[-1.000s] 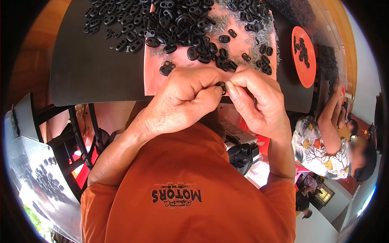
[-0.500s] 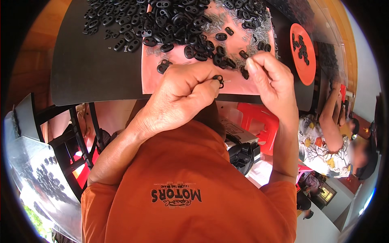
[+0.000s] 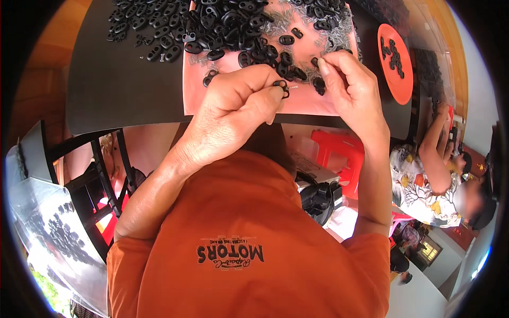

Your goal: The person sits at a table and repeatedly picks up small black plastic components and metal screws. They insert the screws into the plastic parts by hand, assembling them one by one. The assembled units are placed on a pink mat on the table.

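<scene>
My left hand [image 3: 230,108] is closed, holding a black two-holed cord lock [image 3: 281,87] between thumb and curled forefinger over the near part of a pink sheet [image 3: 195,98]. To its right, my right hand [image 3: 354,93] has thumb and forefinger together at a small black plastic piece [image 3: 315,62], whose rest the fingertips cover. A heap of black cord lock parts [image 3: 228,26] lies beyond both hands. Small clear-looking springs [image 3: 342,34] are scattered at the far right of the sheet. Another cord lock part [image 3: 209,78] lies just beyond my left knuckles.
The sheet lies on a black table [image 3: 116,95]. On the table's right side is an orange-red plate [image 3: 402,90] with several black pieces. A red stool [image 3: 347,164] stands below the table edge, a black chair frame [image 3: 101,169] at left. Another person [image 3: 429,180] sits at right.
My right hand has moved away from me, its fingertips reaching the small black piece. My left hand keeps its grip on the cord lock. The whole view has shifted slightly.
</scene>
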The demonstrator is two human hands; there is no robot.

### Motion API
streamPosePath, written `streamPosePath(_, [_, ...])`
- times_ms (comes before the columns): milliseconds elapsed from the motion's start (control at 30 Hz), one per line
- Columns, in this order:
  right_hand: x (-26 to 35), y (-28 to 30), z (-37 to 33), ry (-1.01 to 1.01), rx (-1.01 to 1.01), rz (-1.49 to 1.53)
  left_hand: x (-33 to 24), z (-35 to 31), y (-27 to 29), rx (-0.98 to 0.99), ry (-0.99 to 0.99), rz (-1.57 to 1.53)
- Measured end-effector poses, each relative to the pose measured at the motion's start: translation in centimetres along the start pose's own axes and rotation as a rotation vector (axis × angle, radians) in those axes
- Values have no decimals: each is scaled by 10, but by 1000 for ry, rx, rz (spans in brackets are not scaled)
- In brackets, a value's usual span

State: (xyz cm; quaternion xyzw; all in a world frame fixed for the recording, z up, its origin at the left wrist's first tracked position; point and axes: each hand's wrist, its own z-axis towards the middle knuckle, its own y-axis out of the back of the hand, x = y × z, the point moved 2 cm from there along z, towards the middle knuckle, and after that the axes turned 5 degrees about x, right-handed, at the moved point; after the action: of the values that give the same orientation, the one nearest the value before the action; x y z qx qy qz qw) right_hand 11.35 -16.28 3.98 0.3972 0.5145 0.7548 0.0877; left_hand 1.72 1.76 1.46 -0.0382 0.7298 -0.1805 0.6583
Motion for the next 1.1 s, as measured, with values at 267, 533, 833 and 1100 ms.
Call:
streamPosePath(267, [12,-9,-4,45,28,-38,1,0,0,-16,-14,24])
streamPosePath(533, [29,-10,-3,76,61,70,4,0,3,18,-49,9])
streamPosePath(833, [43,-14,-6,138,85,124,4,1,2,1,-23,-6])
streamPosePath(1100, [50,-15,-4,90,15,254,2,0,2,-2,-29,39])
